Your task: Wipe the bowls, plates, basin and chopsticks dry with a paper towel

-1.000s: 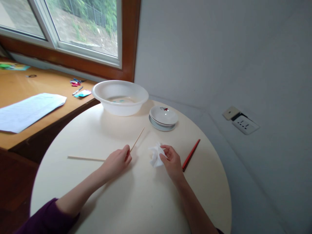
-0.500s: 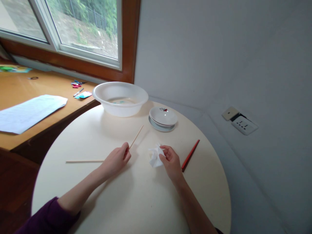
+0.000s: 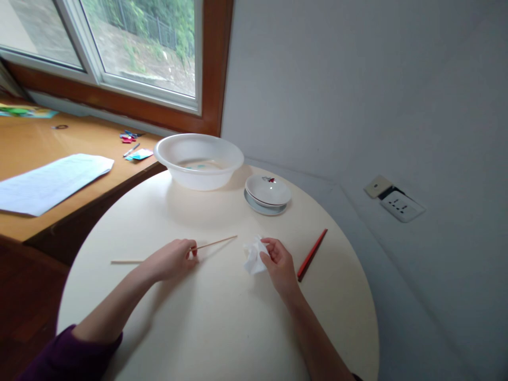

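Note:
My left hand (image 3: pixel 177 258) is closed on a thin wooden chopstick (image 3: pixel 218 242), whose tip points right toward the tissue. Partly hidden under my left wrist, a second wooden chopstick (image 3: pixel 126 262) lies on the table. Between thumb and fingers, my right hand (image 3: pixel 279 263) pinches a crumpled white tissue (image 3: pixel 254 256) just above the tabletop. Right of that hand lie red chopsticks (image 3: pixel 313 255), close together and slanting away from me; I cannot tell how many there are.
On the round white table (image 3: pixel 222 328), a large whitish plastic basin (image 3: pixel 202 177) stands at the back, with stacked small dishes (image 3: pixel 268 191) to its right. A wooden desk (image 3: pixel 79 138) adjoins on the left, carrying a paper sheet (image 3: pixel 59 180). The wall (image 3: pixel 357 95) borders the right side.
My left hand has moved left and turned the chopstick from slanting up and away to nearly level. The right hand keeps its pinch on the tissue. The view has shifted slightly.

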Motion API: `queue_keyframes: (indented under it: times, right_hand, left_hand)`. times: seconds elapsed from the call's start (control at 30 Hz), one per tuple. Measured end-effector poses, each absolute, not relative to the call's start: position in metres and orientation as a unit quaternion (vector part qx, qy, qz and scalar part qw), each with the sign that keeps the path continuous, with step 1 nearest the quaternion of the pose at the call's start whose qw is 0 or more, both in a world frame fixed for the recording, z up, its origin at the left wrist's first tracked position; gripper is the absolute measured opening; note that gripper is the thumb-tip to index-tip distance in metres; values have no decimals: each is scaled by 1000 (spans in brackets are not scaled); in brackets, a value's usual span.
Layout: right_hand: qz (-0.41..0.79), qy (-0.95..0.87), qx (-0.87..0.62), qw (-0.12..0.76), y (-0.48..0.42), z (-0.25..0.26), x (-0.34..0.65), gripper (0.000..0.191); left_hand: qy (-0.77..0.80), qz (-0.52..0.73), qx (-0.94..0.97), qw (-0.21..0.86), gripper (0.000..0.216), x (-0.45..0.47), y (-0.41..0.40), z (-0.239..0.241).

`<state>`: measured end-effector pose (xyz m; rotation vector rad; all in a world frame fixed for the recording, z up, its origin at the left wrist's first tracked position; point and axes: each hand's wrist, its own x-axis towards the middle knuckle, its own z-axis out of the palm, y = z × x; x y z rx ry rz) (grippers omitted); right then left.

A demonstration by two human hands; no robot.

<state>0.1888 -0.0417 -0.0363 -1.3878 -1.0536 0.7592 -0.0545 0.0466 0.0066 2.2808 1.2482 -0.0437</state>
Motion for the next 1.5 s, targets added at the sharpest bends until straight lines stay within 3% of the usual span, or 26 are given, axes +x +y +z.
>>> queue_keyframes:
  times: [0.7, 0.87, 1.07, 1.23, 1.5]
  right_hand:
    - [332, -424, -588, 603, -43, -35, 190, 25]
    - [325, -395, -591, 623, -43, -35, 193, 23]
    - [232, -423, -614, 625, -45, -31, 192, 18]
    - [205, -447, -616, 615, -49, -28, 174, 19]
    - [320, -428, -558, 635, -59, -20, 135, 29]
  left_hand:
    - [420, 81, 863, 268, 18, -50, 54, -18]
    - [454, 176, 824, 288, 20, -42, 53, -11]
    - [398, 326, 719, 467, 30, -23, 25, 1]
    - [315, 320, 650, 614, 34, 0, -11, -6]
    - [297, 289, 629, 658, 42, 18, -26, -17]
